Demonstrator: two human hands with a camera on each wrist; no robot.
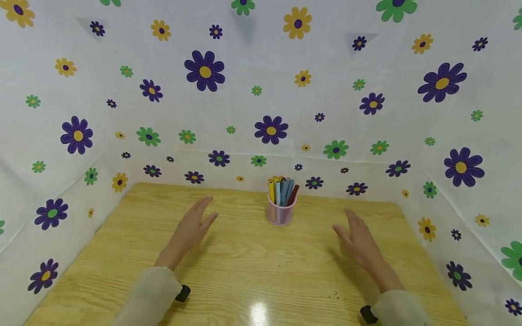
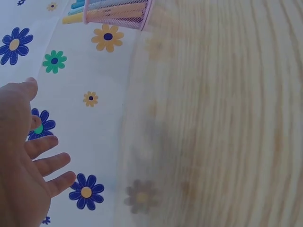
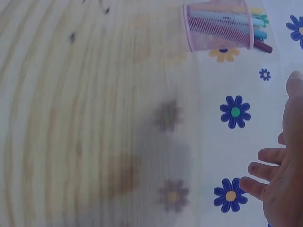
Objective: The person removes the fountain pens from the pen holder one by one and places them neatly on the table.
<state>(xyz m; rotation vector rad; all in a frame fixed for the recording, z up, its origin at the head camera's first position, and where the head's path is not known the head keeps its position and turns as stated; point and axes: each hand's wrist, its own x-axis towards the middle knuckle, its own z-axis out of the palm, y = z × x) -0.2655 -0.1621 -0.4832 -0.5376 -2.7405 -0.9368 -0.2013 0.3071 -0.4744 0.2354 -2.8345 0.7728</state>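
A pink mesh pen cup (image 1: 280, 213) stands upright near the back of the wooden table, with several markers (image 1: 282, 192) in yellow, blue and dark red leaning inside it. To its left, my left hand (image 1: 190, 231) hovers over the table with fingers extended and thumb apart, holding nothing. My right hand (image 1: 360, 240) is held likewise on the right side, its palm facing inward and nothing in it. Neither hand touches the cup. Both wrist views show the hands, the left hand (image 2: 28, 156) and the right hand (image 3: 284, 165), with loosely extended fingers.
White cloth (image 1: 244, 108) printed with purple, yellow and green flowers surrounds the table (image 1: 244, 271) at the back and both sides. Small dark marks (image 1: 335, 295) lie on the tabletop at front right. Each wrist carries a black strap piece (image 1: 183, 293).
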